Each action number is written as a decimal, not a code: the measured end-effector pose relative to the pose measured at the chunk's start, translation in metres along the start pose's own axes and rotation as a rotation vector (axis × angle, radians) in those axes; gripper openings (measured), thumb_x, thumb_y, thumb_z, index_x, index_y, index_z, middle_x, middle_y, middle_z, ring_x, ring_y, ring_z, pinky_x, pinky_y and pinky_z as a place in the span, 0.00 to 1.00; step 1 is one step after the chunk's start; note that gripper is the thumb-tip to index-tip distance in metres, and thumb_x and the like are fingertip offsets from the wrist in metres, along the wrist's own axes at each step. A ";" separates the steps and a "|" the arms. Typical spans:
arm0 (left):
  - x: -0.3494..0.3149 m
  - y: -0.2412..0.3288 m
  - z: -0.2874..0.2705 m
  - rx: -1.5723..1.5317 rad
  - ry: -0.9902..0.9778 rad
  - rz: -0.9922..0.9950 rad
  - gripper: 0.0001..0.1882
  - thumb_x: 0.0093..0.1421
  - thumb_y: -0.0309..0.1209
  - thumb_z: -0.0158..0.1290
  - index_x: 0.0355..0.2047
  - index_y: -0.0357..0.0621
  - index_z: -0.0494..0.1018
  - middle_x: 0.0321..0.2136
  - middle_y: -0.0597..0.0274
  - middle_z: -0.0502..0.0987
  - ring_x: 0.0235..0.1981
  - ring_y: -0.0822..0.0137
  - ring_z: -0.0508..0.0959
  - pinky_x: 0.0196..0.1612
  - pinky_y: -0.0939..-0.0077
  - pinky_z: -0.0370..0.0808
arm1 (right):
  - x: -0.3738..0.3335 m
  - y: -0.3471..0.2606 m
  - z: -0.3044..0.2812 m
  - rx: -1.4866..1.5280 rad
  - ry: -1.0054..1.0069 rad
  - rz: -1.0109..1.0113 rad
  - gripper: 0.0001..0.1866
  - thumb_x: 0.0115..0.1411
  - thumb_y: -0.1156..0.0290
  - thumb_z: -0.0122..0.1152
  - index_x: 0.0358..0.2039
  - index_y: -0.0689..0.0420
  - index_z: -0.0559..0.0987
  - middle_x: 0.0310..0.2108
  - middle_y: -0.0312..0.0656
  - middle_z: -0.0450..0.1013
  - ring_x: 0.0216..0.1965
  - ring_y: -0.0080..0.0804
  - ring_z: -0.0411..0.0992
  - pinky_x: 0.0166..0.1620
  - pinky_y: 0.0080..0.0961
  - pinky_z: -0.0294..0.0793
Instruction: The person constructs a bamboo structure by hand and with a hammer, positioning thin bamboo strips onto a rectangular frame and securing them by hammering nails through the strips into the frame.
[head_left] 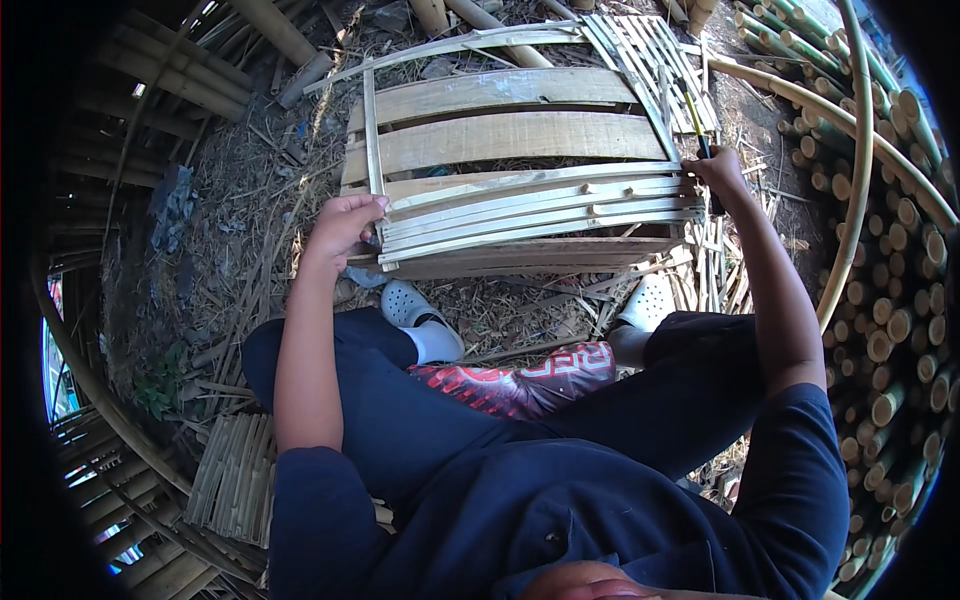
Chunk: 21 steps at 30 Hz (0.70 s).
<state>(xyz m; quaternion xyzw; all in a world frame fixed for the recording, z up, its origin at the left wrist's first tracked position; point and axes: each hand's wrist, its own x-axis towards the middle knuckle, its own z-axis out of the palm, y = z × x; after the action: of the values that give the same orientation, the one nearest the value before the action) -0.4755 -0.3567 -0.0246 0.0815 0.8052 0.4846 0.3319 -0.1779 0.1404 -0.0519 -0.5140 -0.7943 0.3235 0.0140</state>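
In front of my shins stands a low slatted frame of wooden boards. Along its near side lie several pale, thin bamboo strips, roughly parallel. My left hand is closed around the left end of these strips, its thumb by a narrow upright strip. At the opposite end, my right hand is closed around a slim tool with a yellow and black shaft. Its fingertips are beside the strip ends. The tool's lower part is mostly hidden by the hand, so its kind is unclear.
Cut bamboo poles are stacked at the right, with a curved pole before them. More slats lie across the frame's far right corner. A bundle of split bamboo is at lower left. Bamboo scraps litter the ground.
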 end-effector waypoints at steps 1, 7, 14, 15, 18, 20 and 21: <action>0.000 0.000 0.001 -0.009 0.020 0.010 0.12 0.62 0.33 0.61 0.42 0.38 0.83 0.30 0.68 0.82 0.26 0.80 0.72 0.28 0.84 0.67 | -0.001 -0.001 0.001 -0.001 0.001 0.000 0.21 0.51 0.68 0.75 0.42 0.68 0.81 0.35 0.50 0.81 0.35 0.36 0.80 0.41 0.31 0.79; 0.006 -0.002 -0.002 0.002 0.011 0.010 0.11 0.63 0.35 0.61 0.38 0.40 0.83 0.30 0.69 0.82 0.26 0.80 0.73 0.29 0.83 0.67 | -0.008 -0.010 0.006 -0.071 0.098 -0.052 0.19 0.48 0.67 0.75 0.37 0.65 0.84 0.31 0.49 0.82 0.34 0.36 0.81 0.40 0.32 0.80; 0.013 -0.011 -0.005 -0.017 0.050 0.001 0.13 0.63 0.37 0.61 0.40 0.39 0.83 0.31 0.68 0.83 0.27 0.80 0.74 0.29 0.83 0.68 | 0.000 -0.020 0.012 -0.142 0.102 -0.100 0.20 0.44 0.65 0.78 0.33 0.65 0.83 0.29 0.51 0.82 0.32 0.37 0.81 0.39 0.34 0.78; 0.014 -0.012 -0.006 0.002 0.042 0.008 0.13 0.64 0.37 0.61 0.40 0.39 0.83 0.31 0.68 0.83 0.27 0.80 0.74 0.29 0.83 0.68 | 0.001 -0.020 0.013 -0.142 0.104 -0.100 0.20 0.44 0.65 0.78 0.33 0.65 0.83 0.29 0.51 0.82 0.32 0.37 0.81 0.39 0.34 0.78; 0.018 -0.013 -0.007 0.020 0.031 0.018 0.15 0.64 0.37 0.61 0.41 0.37 0.82 0.31 0.67 0.83 0.27 0.79 0.74 0.30 0.83 0.69 | 0.005 -0.015 0.017 -0.245 0.139 -0.140 0.15 0.49 0.63 0.79 0.30 0.61 0.84 0.23 0.45 0.80 0.25 0.32 0.78 0.33 0.35 0.75; 0.021 -0.013 -0.002 0.019 0.020 0.020 0.15 0.64 0.37 0.61 0.42 0.36 0.82 0.31 0.66 0.83 0.27 0.79 0.74 0.29 0.83 0.69 | 0.011 -0.006 0.017 -0.213 0.186 -0.180 0.15 0.50 0.63 0.78 0.29 0.61 0.84 0.24 0.46 0.81 0.26 0.33 0.79 0.34 0.37 0.76; 0.018 -0.013 -0.003 0.009 0.042 -0.001 0.16 0.64 0.37 0.61 0.42 0.35 0.82 0.31 0.66 0.83 0.27 0.79 0.74 0.29 0.84 0.69 | 0.006 -0.011 0.020 -0.198 0.195 -0.202 0.15 0.50 0.64 0.78 0.29 0.61 0.83 0.24 0.47 0.80 0.27 0.34 0.80 0.35 0.37 0.76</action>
<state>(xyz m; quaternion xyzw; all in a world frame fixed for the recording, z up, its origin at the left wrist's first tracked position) -0.4892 -0.3575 -0.0425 0.0724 0.8144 0.4822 0.3146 -0.1962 0.1325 -0.0636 -0.4593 -0.8648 0.1895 0.0727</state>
